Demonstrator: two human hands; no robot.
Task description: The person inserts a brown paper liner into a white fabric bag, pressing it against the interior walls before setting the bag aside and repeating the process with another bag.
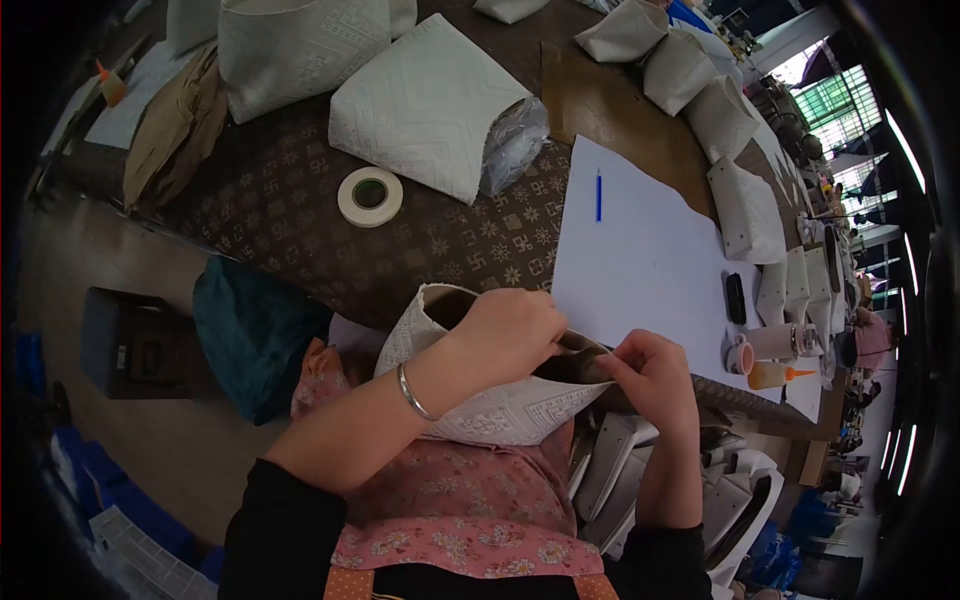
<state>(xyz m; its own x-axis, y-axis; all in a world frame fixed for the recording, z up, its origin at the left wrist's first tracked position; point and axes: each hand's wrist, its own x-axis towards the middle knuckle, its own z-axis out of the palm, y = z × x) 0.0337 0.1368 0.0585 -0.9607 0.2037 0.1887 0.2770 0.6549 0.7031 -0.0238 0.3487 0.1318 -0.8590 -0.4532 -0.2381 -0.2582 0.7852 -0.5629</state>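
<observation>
A white embossed bag [510, 413] lies on my lap at the table's edge, its dark opening facing up. My left hand [510, 325], with a silver bangle on the wrist, reaches over the bag, its fingers curled at the opening; what the fingertips hold is hidden. At the right corner of the opening, my right hand [650, 375] pinches the bag's rim between thumb and fingers. Beyond the hands, a roll of tape [388, 205] rests on the patterned table [440, 245], and a blue pencil [599, 195] lies on a white sheet [640, 250].
Another white bag [420, 100] with plastic in its mouth lies at the back. More white bags [725, 115] line the right side. A pink cup [740, 356], a glue bottle [775, 375] and a black case [736, 298] stand or lie at right. Brown paper [178, 130] is at left.
</observation>
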